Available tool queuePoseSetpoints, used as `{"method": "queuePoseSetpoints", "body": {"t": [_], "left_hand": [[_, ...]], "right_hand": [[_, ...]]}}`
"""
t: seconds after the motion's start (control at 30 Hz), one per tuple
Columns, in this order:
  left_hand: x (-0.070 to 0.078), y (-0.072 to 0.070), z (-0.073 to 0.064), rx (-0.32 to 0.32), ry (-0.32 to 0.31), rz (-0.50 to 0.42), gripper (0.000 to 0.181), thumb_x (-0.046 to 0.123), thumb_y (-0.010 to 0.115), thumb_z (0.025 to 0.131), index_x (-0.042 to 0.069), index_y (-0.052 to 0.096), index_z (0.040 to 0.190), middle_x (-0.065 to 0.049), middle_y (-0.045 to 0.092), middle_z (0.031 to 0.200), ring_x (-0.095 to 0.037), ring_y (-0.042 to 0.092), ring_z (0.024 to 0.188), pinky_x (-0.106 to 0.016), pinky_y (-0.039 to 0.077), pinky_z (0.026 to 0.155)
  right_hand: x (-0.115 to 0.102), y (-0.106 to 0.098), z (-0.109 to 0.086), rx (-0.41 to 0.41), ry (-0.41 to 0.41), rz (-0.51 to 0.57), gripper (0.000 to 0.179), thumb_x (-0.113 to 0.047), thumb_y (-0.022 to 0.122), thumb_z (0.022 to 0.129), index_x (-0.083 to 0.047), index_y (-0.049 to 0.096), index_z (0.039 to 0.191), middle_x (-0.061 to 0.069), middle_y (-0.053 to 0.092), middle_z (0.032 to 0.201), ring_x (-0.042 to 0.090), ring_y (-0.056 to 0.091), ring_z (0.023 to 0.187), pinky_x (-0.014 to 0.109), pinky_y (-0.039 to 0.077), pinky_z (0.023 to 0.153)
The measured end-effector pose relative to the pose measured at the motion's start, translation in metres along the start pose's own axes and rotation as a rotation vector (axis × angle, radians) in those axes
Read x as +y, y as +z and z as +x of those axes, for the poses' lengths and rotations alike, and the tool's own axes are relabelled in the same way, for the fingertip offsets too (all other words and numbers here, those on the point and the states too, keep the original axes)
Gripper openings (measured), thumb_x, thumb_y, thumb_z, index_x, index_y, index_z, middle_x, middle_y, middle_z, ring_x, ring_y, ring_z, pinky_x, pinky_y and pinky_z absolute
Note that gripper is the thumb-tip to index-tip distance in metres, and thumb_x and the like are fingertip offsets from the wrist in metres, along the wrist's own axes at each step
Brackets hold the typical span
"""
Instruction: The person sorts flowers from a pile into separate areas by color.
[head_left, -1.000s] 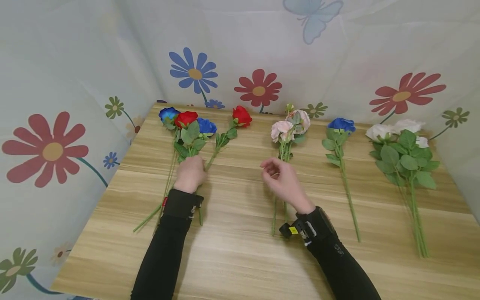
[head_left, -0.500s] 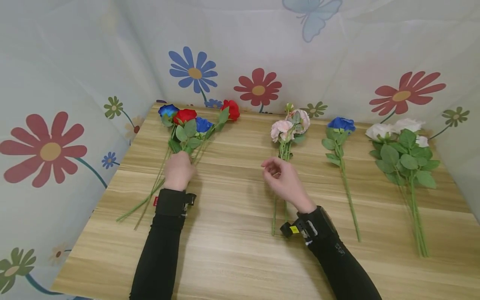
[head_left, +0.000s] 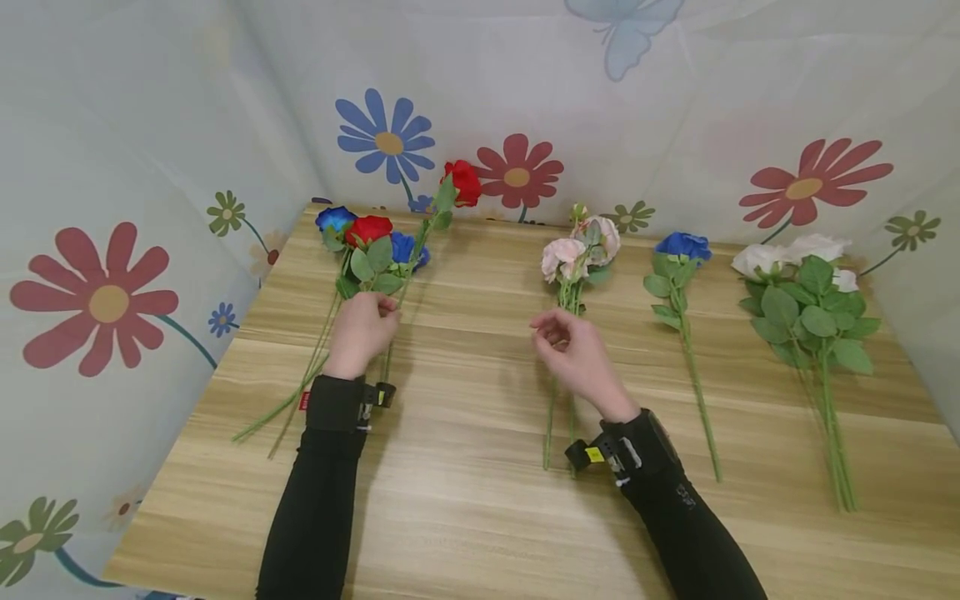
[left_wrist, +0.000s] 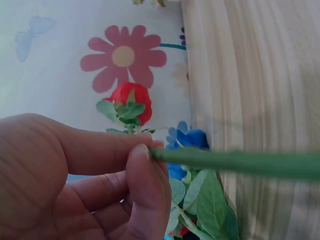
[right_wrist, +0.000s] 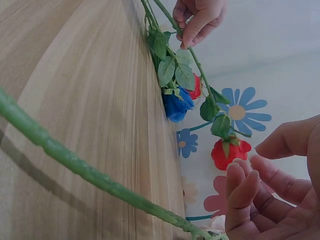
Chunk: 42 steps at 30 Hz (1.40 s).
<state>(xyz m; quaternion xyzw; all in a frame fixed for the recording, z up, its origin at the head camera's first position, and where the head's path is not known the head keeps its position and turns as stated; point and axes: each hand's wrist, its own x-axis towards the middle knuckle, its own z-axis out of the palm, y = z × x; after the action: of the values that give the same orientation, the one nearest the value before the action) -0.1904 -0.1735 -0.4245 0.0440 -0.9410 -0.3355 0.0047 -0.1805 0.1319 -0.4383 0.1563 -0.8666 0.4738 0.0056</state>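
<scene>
While the left hand pinches a red rose, head view shows it raised by the surface's far edge; three other roses, near far left corner; right hand, loosely curled, empty, near pink flowers. Left wrist view: stem, blurred. Right wrist view: leaves near the blue rose; a steady, gentle lift should avoid snags.

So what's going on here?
A person's left hand pinches the stem of a red rose, holding it up off the wooden table, where two blue roses and a second red rose lie nearby. The right hand holds nothing, fingers loosely curled above the stems of the pink flowers. A single blue rose and the white flowers lie further right.
</scene>
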Motion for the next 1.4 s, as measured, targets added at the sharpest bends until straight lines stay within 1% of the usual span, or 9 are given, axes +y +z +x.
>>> {"method": "queuePoseSetpoints", "body": {"t": [0.1, 0.27, 0.5, 0.63, 0.83, 0.97, 1.07, 1.2, 1.4], "left_hand": [[0.003, -0.001, 0.002, -0.064, -0.002, -0.078, 0.031, 0.019, 0.058, 0.101, -0.001, 0.067, 0.122, -0.021, 0.071, 0.116, -0.034, 0.068, 0.1, -0.041, 0.052, 0.084], [0.012, 0.001, 0.001, -0.249, -0.02, -0.254, 0.035, 0.016, 0.057, 0.102, -0.005, 0.059, 0.13, -0.024, 0.067, 0.121, -0.034, 0.071, 0.102, -0.041, 0.057, 0.089], [0.025, 0.013, -0.003, -0.443, -0.015, -0.386, 0.031, 0.007, 0.056, 0.101, -0.012, 0.057, 0.126, -0.025, 0.063, 0.113, -0.015, 0.07, 0.08, -0.04, 0.06, 0.089], [0.027, 0.023, -0.003, -0.502, -0.004, -0.329, 0.024, 0.008, 0.059, 0.099, -0.01, 0.064, 0.114, -0.014, 0.068, 0.097, -0.012, 0.07, 0.072, -0.035, 0.06, 0.082], [0.028, 0.033, -0.003, -0.59, 0.036, -0.111, 0.025, 0.014, 0.059, 0.099, -0.001, 0.074, 0.087, 0.0, 0.067, 0.064, -0.015, 0.069, 0.064, -0.024, 0.049, 0.069], [0.031, 0.039, -0.006, -0.553, 0.015, -0.012, 0.036, 0.022, 0.056, 0.102, 0.003, 0.071, 0.074, 0.001, 0.065, 0.058, -0.013, 0.063, 0.057, -0.022, 0.045, 0.065], [0.033, 0.046, -0.007, -0.435, 0.02, -0.002, 0.041, 0.026, 0.056, 0.103, 0.006, 0.066, 0.069, -0.003, 0.066, 0.059, -0.015, 0.061, 0.054, -0.024, 0.041, 0.06], [0.035, 0.057, -0.006, -0.276, 0.084, 0.023, 0.042, 0.025, 0.061, 0.1, 0.012, 0.059, 0.06, -0.003, 0.064, 0.055, -0.015, 0.059, 0.05, -0.026, 0.038, 0.054], [0.035, 0.07, -0.005, -0.204, 0.127, 0.044, 0.047, 0.019, 0.062, 0.098, 0.016, 0.046, 0.054, 0.002, 0.049, 0.048, -0.013, 0.049, 0.044, -0.025, 0.034, 0.05]], "right_hand": [[0.0, -0.002, 0.0, 0.004, 0.0, 0.009, 0.021, -0.005, 0.059, 0.095, 0.004, 0.067, 0.111, 0.017, 0.068, 0.096, 0.021, 0.061, 0.082, 0.019, 0.05, 0.067], [0.0, -0.004, 0.001, 0.017, -0.008, 0.015, 0.02, -0.005, 0.058, 0.095, 0.004, 0.067, 0.111, 0.017, 0.068, 0.096, 0.021, 0.061, 0.082, 0.018, 0.05, 0.066], [0.001, -0.009, 0.0, 0.03, 0.006, 0.022, 0.022, -0.006, 0.059, 0.095, 0.005, 0.066, 0.112, 0.017, 0.067, 0.098, 0.019, 0.061, 0.083, 0.017, 0.05, 0.067], [0.002, -0.012, 0.002, 0.035, 0.007, 0.023, 0.021, -0.006, 0.058, 0.096, 0.004, 0.067, 0.112, 0.017, 0.067, 0.097, 0.018, 0.06, 0.082, 0.017, 0.049, 0.066], [0.007, -0.018, 0.003, 0.051, 0.022, 0.044, 0.022, -0.006, 0.058, 0.096, 0.005, 0.066, 0.114, 0.019, 0.067, 0.099, 0.015, 0.06, 0.082, 0.017, 0.049, 0.067], [0.01, -0.025, 0.003, 0.066, 0.047, 0.057, 0.025, -0.007, 0.056, 0.097, 0.005, 0.065, 0.117, 0.019, 0.066, 0.101, 0.011, 0.059, 0.082, 0.016, 0.049, 0.067], [0.01, -0.031, 0.003, 0.083, 0.055, 0.062, 0.025, -0.008, 0.055, 0.098, 0.006, 0.064, 0.117, 0.019, 0.065, 0.1, 0.01, 0.058, 0.081, 0.016, 0.048, 0.068], [0.008, -0.036, 0.003, 0.093, 0.054, 0.06, 0.024, -0.009, 0.056, 0.099, 0.005, 0.065, 0.116, 0.02, 0.065, 0.101, 0.012, 0.059, 0.083, 0.015, 0.048, 0.07], [0.008, -0.035, 0.003, 0.078, 0.043, 0.047, 0.024, -0.007, 0.057, 0.098, 0.006, 0.064, 0.116, 0.021, 0.067, 0.103, 0.017, 0.061, 0.087, 0.015, 0.05, 0.071]]}}
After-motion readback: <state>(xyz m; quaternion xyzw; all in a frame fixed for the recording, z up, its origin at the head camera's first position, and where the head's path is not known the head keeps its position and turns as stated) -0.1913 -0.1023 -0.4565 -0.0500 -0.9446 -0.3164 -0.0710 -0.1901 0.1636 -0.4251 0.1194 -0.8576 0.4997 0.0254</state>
